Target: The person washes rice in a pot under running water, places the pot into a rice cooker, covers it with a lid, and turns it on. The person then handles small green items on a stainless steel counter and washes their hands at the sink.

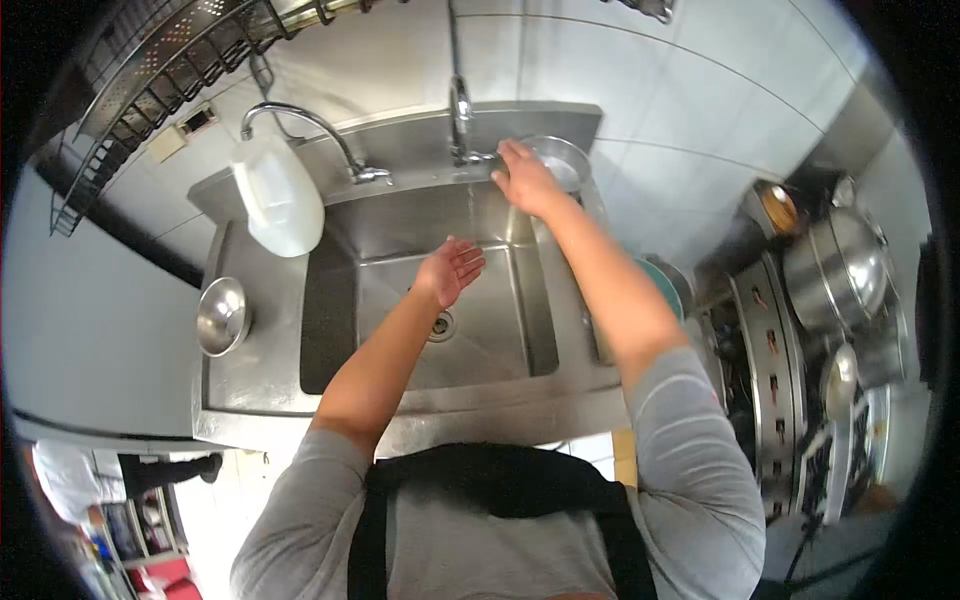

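Over the steel sink basin [440, 355], my left hand [453, 272] is held palm up with its fingers spread, holding nothing. My right hand [525, 178] is raised at the back right of the sink, beside the handle of the right faucet [461, 115]. Its fingers are partly extended and show no object; whether they touch the handle I cannot tell. Just right of that hand, a clear round container [563, 165] rests at the sink's back corner. A thin stream of water seems to fall below the right faucet.
A white plastic jug [281, 200] stands under the left faucet [310, 118]. A metal bowl [223, 316] sits on the left counter. A wire rack [185, 85] hangs upper left. Pots [835, 270] and a stove are at right. Another person [85, 480] stands lower left.
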The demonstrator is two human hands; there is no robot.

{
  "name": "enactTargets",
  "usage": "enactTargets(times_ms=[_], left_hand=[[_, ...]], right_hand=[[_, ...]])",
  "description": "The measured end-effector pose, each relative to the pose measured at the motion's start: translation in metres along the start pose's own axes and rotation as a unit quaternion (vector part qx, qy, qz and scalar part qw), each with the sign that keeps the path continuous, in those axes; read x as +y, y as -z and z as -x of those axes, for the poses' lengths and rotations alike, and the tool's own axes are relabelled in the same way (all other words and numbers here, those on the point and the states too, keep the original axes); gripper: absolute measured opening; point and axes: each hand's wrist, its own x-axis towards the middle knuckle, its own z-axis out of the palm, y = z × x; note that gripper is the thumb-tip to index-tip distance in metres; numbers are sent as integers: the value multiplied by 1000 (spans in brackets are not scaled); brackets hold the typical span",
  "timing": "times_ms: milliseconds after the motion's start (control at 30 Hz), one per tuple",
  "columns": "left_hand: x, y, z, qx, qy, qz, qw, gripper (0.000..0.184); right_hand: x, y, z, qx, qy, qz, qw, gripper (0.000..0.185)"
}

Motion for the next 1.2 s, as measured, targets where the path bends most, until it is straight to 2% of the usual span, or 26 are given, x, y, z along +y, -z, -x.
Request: enactTargets(times_ms=[100, 200, 233, 267, 300, 333, 367, 400, 467, 500, 533, 567, 600, 633, 700, 733, 767, 833, 900, 933, 967, 1033, 1100, 1133, 1167, 1200], left_hand=[[12, 2, 0, 10, -36, 30, 999, 55], [13, -11, -13, 36, -73, 53, 995, 54], [10, -20, -17, 52, -99, 32, 993, 55], [10, -34, -19, 66, -125, 9, 990, 57], [9, -45, -24, 79, -152, -14, 985, 58], [3, -45, -42, 74, -163, -44, 983, 59], [-3, -41, -57, 69, -172, -74, 980, 60], [9, -66, -38, 72, -152, -60, 984, 61], [18, -48, -60, 109, -233, -160, 953, 60], [17, -40, -81, 156, -242, -336, 897, 61], [16, -33, -103, 219, -233, -527, 788, 62], [15, -26, -123, 277, -215, -661, 663, 64], [9, -55, -100, 278, -240, -505, 781, 62], [3, -86, -75, 268, -256, -328, 869, 60], [-5, -34, -139, 284, -342, -421, 790, 53], [25, -36, -95, 231, -300, -398, 835, 51], [46, -44, -62, 174, -257, -373, 874, 49], [38, -58, -58, 191, -165, -201, 947, 39], [18, -59, -65, 147, -119, 12, 982, 34], [5, -49, -71, 81, -165, -119, 976, 27], [7, -45, -62, 63, -170, -145, 973, 26], [15, -37, -35, 30, -178, -194, 964, 23], [25, -18, -29, 83, -115, -252, 957, 22], [33, -14, -16, 108, -84, -285, 949, 22], [42, -6, -5, 134, -53, -318, 937, 22], [43, 11, -2, 117, -110, -544, 823, 21]], right_hand=[[3, -9, -40, -276, -34, 113, 954, 38], [-22, -25, -33, -398, 3, 115, 910, 36], [-19, -48, -25, -397, -70, -48, 914, 38], [-11, -87, -14, -383, -145, -207, 888, 41], [-7, -107, -8, -358, -215, -358, 835, 44], [-14, -103, 3, -280, -275, -516, 761, 47], [-31, -91, 22, -193, -326, -654, 655, 50], [-48, -77, 37, -97, -367, -764, 522, 54], [-77, -54, 58, -92, -257, -803, 529, 60], [-85, -42, 61, -89, -200, -819, 530, 63], [-83, -33, 54, -105, -206, -834, 501, 57], [-61, -43, 47, -159, -266, -832, 460, 65], [-49, -41, 40, -131, -289, -826, 465, 66], [-43, -40, 37, -104, -312, -819, 470, 66], [-51, -44, 39, -145, -306, -812, 475, 59], [-58, -50, 43, -166, -303, -809, 476, 55], [-72, -61, 55, -139, -248, -778, 561, 74], [-60, -80, 47, -122, -322, -750, 565, 75], [-49, -60, 25, -139, -403, -714, 555, 70], [-33, -63, 16, -138, -451, -667, 577, 65], [-15, -76, 7, -106, -486, -655, 569, 55], [25, -111, -8, 13, -530, -686, 499, 35], [54, -144, -16, 89, -524, -721, 445, 18], [68, -161, -18, 76, -496, -757, 418, 15], [76, -178, -23, 105, -473, -748, 453, 12], [48, -154, -21, 156, -508, -686, 497, 10]])
